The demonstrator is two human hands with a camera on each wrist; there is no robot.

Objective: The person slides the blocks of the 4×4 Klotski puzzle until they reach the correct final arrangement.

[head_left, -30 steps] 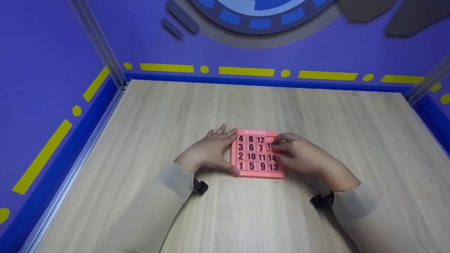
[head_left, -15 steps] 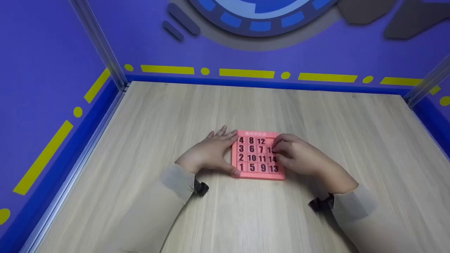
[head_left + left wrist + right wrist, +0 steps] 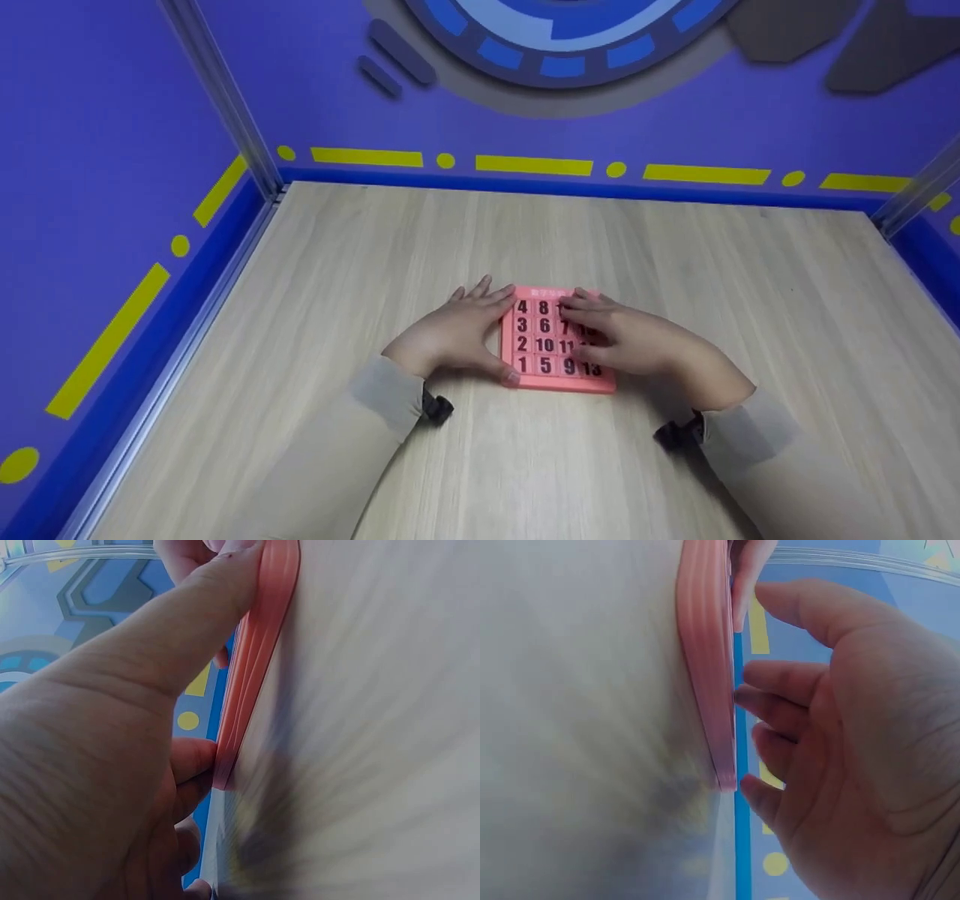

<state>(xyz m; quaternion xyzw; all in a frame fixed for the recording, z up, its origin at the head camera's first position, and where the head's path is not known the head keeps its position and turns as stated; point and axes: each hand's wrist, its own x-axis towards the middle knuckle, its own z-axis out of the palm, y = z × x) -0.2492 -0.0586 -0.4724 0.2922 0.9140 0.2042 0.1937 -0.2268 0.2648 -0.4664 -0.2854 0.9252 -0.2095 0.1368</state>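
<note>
The pale wood-grain tabletop (image 3: 525, 247) fills the floor of a booth with purple walls (image 3: 112, 112) that carry yellow dashes and dots above a blue base strip. Near the middle of that tabletop, a little toward the person, lies the flat square pink plastic sliding-number puzzle (image 3: 546, 379), face up, its black numerals reading 4, 3, 2, 1 down its left column.

Two beige sleeves (image 3: 337, 450) come in from the near edge, one on each side of the puzzle, each with a dark strap at the wrist.

The left hand (image 3: 450, 334) lies on the tabletop against the puzzle's left edge. Its fingers are stretched out along the upper left corner and its thumb presses the lower left corner, so the puzzle's left side sits braced between thumb and fingers; the left wrist view shows the thumb (image 3: 187, 622) laid straight against the pink rim (image 3: 259, 637).

The right hand (image 3: 637, 341) lies over the puzzle's right half, covering the right-hand columns. Its fingers (image 3: 581, 304) are nearly straight and spread a little, tips resting on the tiles of the upper rows beside the 8. In the right wrist view the fingertips (image 3: 761, 701) touch the puzzle's face; nothing is pinched.
</note>
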